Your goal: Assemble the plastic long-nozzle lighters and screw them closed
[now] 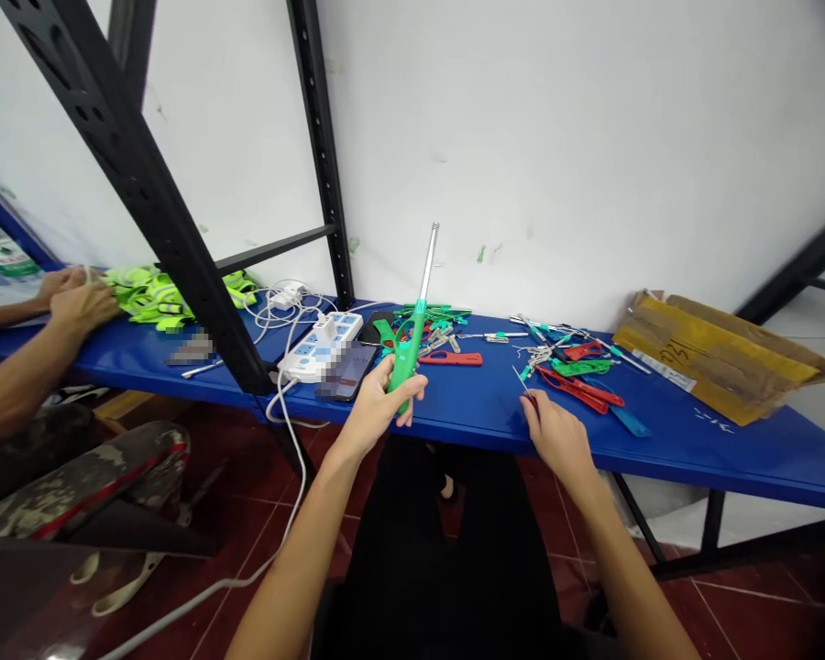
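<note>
My left hand is wrapped round the green handle of a long-nosed lighter, its silver tube pointing up. At the table's front edge, my right hand is closed on a thin screwdriver; its metal shaft and a bit of dark red handle show, the rest is hidden in the fingers. Just beyond that hand lie red lighter shells, a blue shell and a heap of metal tubes with green parts. Behind the held lighter are more green parts and a red shell.
An open cardboard box rests on the blue table at right. Left of my left hand are a phone, a white power strip and cables. Beyond a black shelf post, another person's hands touch yellow-green vests.
</note>
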`<state>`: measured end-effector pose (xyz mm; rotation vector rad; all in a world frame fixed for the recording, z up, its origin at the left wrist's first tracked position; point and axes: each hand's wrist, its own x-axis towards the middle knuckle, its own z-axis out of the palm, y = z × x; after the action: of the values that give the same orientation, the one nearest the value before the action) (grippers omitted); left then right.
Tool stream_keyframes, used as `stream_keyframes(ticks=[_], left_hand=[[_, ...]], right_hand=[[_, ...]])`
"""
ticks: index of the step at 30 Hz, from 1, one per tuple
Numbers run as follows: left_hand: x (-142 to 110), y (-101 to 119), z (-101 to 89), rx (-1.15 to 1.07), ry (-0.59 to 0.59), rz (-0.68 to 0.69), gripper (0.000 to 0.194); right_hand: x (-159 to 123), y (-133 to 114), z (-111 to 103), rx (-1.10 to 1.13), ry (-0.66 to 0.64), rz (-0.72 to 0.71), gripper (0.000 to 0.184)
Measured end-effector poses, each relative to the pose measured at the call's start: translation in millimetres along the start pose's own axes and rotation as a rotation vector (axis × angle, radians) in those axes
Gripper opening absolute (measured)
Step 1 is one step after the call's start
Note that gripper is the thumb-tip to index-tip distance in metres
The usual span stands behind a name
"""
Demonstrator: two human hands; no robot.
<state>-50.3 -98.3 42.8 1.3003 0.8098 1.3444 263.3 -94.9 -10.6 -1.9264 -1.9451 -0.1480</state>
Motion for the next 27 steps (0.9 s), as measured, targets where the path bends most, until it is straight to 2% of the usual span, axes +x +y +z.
stream_keyframes(ticks=[5, 8, 9, 11, 13, 15, 16, 18, 20, 23, 25, 27], left_hand=[[-3.3, -0.3, 6.4, -0.174, -0.147, -0.089, 0.048], [-2.8, -10.7, 13.3, -0.171, -0.139, -0.053, 0.046], [-2.3, -17.1, 18.9, -0.131, -0.123, -0.027, 0.045], [0.1, -32.9, 36.4, 0.025, -0.103, 0.029, 0.040], [6.3, -48.4, 59.1, 0.293, -0.077, 0.100, 0.031], [16.9, -57.8, 79.2, 0.553, -0.065, 0.155, 0.031], [22.8, -59.1, 85.7, 0.624, -0.112, 0.167, 0.036], [31.9, -55.6, 88.4, 0.676, -0.286, 0.164, 0.046], [31.3, -48.6, 79.8, 0.633, -0.457, 0.133, 0.055], [4.0, -52.2, 67.4, 0.357, -0.549, 0.035, 0.063], [-26.6, -78.7, 73.9, 0.002, -0.636, -0.111, 0.062], [-58.2, -128.1, 93.3, -0.386, -0.760, -0.273, 0.080]], right_hand=[[15.7, 2.1, 11.8, -0.090, -0.022, 0.023, 0.034], [9.6, -8.4, 3.1, -0.040, 0.064, 0.026, 0.045], [6.5, -16.1, -1.5, 0.068, 0.119, 0.008, 0.048], [2.7, -37.7, -10.2, 0.447, 0.175, -0.062, 0.051], [5.7, -62.3, -14.3, 0.883, 0.055, -0.135, 0.056], [15.3, -80.1, -11.9, 1.166, 0.016, -0.097, 0.057], [21.2, -83.9, -8.7, 1.260, 0.038, -0.039, 0.056], [31.1, -79.3, -1.3, 1.363, 0.119, 0.103, 0.054], [35.3, -61.0, 3.8, 1.347, 0.184, 0.186, 0.055], [32.2, -21.3, 2.0, 1.051, 0.231, 0.137, 0.051], [29.2, 4.2, -2.7, 0.761, 0.205, 0.095, 0.047], [29.3, 24.4, -6.7, 0.492, 0.182, 0.060, 0.048]])
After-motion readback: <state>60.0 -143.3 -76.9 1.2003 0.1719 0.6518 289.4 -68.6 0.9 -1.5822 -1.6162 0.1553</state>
